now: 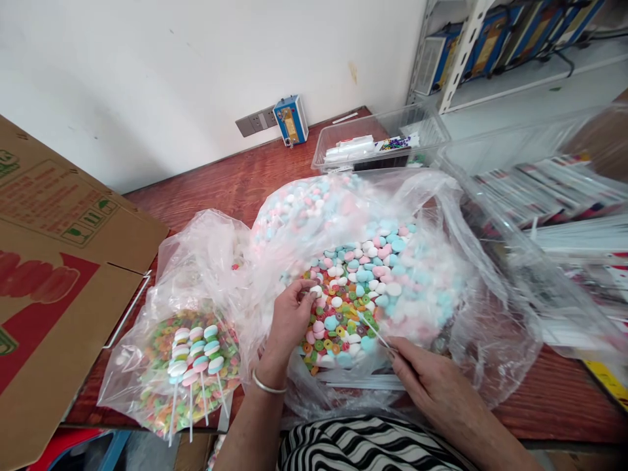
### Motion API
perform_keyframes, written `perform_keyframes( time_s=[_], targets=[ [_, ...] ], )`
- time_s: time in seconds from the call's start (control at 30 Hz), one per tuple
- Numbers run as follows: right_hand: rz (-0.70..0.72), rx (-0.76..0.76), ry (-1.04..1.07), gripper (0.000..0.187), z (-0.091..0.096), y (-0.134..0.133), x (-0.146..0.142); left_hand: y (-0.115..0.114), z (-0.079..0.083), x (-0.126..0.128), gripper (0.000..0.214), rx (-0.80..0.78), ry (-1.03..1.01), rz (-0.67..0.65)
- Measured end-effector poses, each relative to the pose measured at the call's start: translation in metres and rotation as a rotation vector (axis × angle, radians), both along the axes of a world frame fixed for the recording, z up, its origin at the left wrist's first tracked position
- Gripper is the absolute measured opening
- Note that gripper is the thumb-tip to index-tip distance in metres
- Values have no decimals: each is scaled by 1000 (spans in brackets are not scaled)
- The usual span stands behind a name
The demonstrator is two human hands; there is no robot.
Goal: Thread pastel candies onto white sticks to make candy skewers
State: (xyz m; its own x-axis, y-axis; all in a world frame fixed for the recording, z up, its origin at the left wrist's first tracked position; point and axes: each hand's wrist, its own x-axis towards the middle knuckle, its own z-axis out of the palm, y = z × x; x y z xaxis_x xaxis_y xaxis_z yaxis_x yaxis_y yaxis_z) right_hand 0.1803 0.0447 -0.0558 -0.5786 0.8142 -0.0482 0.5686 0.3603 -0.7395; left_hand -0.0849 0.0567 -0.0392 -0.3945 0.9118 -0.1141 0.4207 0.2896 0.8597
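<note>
My left hand (290,317), with a bangle on its wrist, is over a heap of candies, its thumb and fingertips pinching a white marshmallow candy (316,291). Between the fingers of my right hand (424,369) is a thin white stick (375,329), its far end angled up and left over the heap. Whether anything is threaded on that end I cannot tell. Under both hands, pink, blue and white marshmallow candies (377,270) mix with small coloured ring gummies (333,341) in an open clear plastic bag (432,190). Several loose white sticks (363,381) lie at the heap's near edge.
On the left, several finished candy skewers (196,353) lie on a clear bag of ring gummies (159,337). A cardboard box (63,216) stands beyond it. Clear plastic bins (324,147) line the back and right. A blue device (291,121) stands against the wall.
</note>
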Motion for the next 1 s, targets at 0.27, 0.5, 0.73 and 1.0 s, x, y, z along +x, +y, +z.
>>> perform_keyframes(
  time_s=[0.27, 0.5, 0.73, 1.0],
  targets=[
    [6, -12, -25, 33, 0, 1, -2, -12, -12, -18, 23, -69, 87, 79],
    [17, 19, 8, 33, -2, 1, -6, -10, -13, -20, 14, -48, 269, -47],
    [60, 79, 62, 33, 7, 2, -19, -11, 0, -10, 19, -89, 518, -200],
    [91, 70, 102, 27, 18, 16, -53, -20, -6, 7, 33, 82, 104, 53]
  ],
)
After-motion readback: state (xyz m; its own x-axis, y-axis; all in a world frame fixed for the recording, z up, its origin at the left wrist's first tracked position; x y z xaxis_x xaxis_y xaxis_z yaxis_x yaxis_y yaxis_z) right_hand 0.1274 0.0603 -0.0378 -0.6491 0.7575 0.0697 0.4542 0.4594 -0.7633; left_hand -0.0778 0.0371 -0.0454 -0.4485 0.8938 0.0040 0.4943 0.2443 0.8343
